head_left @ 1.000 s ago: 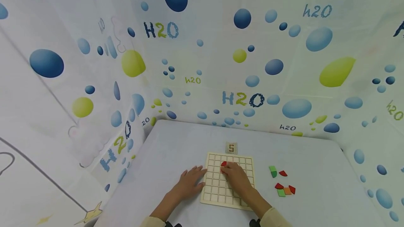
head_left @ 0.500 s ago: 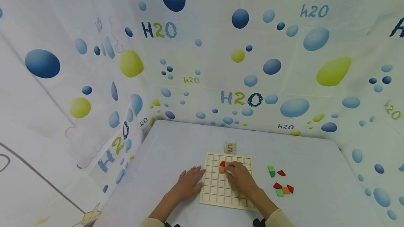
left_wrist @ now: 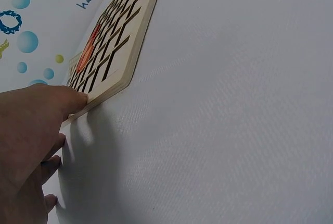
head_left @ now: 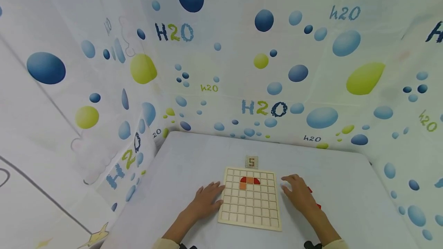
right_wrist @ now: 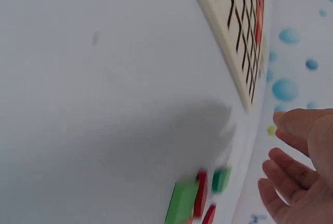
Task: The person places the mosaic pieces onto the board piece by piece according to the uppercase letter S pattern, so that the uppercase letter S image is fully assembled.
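Note:
A wooden grid board (head_left: 249, 206) lies on the table. In its upper rows sit two red quarter-round tiles (head_left: 257, 181) joined by an orange square tile (head_left: 250, 180), with another orange square under the left red one. My left hand (head_left: 207, 200) rests beside the board, fingers extended; its fingertips touch the left edge, also seen in the left wrist view. My right hand (head_left: 299, 194) hovers right of the board, fingers loosely bent, holding nothing. It covers most of the loose tiles; the right wrist view shows a light green tile (right_wrist: 182, 203), a red tile (right_wrist: 201, 193) and a dark green tile (right_wrist: 221, 179).
A small pattern card (head_left: 251, 162) bearing an S- or 5-like figure lies just beyond the board. The white table (head_left: 194, 153) backs onto a curtain (head_left: 221, 68) printed with bubbles.
My right hand has let go of a red quarter-round tile on the board, right of the upper orange square, and moved right over the loose tiles. My left hand has stayed put.

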A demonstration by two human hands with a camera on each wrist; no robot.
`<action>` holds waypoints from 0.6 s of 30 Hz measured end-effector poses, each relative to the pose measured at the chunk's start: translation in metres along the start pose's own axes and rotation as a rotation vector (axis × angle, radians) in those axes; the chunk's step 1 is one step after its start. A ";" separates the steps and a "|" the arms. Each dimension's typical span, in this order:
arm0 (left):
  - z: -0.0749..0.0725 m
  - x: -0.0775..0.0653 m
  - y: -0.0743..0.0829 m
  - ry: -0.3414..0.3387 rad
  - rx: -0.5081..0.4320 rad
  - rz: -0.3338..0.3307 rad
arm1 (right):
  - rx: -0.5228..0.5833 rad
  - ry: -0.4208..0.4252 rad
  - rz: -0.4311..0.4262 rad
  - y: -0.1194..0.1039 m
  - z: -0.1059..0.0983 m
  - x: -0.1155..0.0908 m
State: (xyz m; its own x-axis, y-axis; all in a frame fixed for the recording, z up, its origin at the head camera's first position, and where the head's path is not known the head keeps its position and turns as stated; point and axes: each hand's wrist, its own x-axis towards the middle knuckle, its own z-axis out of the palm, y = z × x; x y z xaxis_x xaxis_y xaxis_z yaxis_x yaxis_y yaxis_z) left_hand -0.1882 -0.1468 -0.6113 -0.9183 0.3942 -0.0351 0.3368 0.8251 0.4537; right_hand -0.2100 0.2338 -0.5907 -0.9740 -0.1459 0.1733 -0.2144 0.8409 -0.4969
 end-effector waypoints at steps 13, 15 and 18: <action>0.003 -0.001 -0.003 -0.015 -0.013 -0.001 | -0.080 -0.135 0.204 0.067 -0.034 -0.010; 0.003 -0.001 -0.003 -0.020 -0.017 -0.003 | -0.074 -0.143 0.191 0.069 -0.034 -0.010; 0.002 0.000 -0.002 -0.014 -0.015 0.000 | -0.052 -0.128 0.168 0.070 -0.034 -0.008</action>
State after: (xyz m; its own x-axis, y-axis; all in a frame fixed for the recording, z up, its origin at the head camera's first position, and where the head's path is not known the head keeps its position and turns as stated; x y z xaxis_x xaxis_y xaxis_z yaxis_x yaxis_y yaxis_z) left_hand -0.1886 -0.1480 -0.6136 -0.9152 0.4001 -0.0479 0.3335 0.8190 0.4670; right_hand -0.2149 0.3120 -0.5979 -0.9978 -0.0632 -0.0194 -0.0469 0.8841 -0.4649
